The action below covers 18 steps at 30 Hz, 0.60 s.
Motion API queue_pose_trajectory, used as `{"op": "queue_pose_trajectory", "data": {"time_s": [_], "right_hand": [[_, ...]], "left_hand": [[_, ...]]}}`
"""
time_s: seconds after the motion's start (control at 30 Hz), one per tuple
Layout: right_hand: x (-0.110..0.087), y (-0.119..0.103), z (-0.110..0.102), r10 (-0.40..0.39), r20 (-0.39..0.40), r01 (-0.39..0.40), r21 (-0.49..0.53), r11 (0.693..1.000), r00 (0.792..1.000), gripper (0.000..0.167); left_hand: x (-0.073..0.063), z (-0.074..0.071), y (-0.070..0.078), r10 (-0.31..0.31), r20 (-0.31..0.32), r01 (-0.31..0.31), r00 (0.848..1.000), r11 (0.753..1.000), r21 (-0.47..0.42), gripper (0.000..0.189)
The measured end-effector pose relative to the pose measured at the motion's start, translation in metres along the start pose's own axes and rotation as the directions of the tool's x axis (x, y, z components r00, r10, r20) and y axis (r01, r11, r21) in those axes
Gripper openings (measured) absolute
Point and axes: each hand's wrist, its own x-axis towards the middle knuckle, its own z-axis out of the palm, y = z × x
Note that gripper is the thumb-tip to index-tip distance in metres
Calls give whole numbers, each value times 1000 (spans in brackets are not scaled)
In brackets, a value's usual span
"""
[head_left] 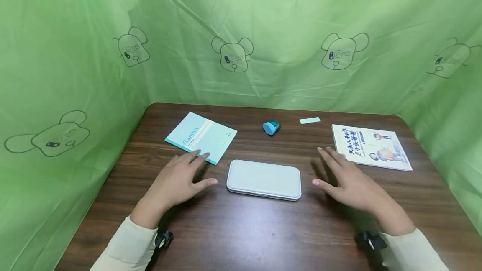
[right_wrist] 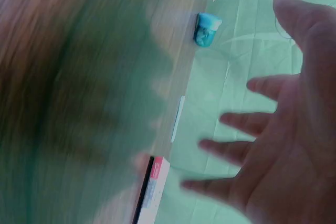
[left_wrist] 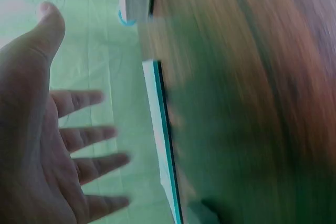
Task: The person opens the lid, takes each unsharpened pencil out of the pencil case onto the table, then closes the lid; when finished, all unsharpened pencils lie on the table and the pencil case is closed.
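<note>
Between my two hands a closed white pencil case [head_left: 264, 179] lies flat on the brown table. My left hand [head_left: 180, 179] hovers left of it, fingers spread, with fingertips overlapping the near edge of a light blue notebook [head_left: 201, 137] in the head view. To the case's right my right hand [head_left: 344, 181] is held over the table with fingers apart, its fingertips close to a white picture-covered book [head_left: 370, 147]. Both palms hold nothing. The wrist views show the spread fingers [left_wrist: 92, 166] of the left hand and the spread fingers [right_wrist: 236, 150] of the right.
Behind the case lies a small blue sharpener-like thing [head_left: 271, 127] with a round light blue end. A thin pale blue strip [head_left: 310, 120] is right of it. Green curtains [head_left: 233, 20] with mouse drawings stand along the back and both sides of the table [head_left: 248, 233].
</note>
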Motion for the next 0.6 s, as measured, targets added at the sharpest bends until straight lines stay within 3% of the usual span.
{"op": "queue_pose_trajectory", "data": {"time_s": [0.13,0.27,0.47,0.6], "right_hand": [[2,-9,3,-116,-53,117,25,993,992,80],[6,-16,6,-158,-68,160,28,987,985,73],[11,-29,13,-148,-10,149,47,988,989,90],[14,-35,23,-167,18,165,59,984,986,106]], "left_hand": [[3,4,13,56,29,-53,998,995,-88,84],[7,3,24,89,63,-78,994,984,-158,79],[15,8,33,114,69,-102,991,983,-153,103],[20,16,38,162,82,-149,983,978,-146,113]]}}
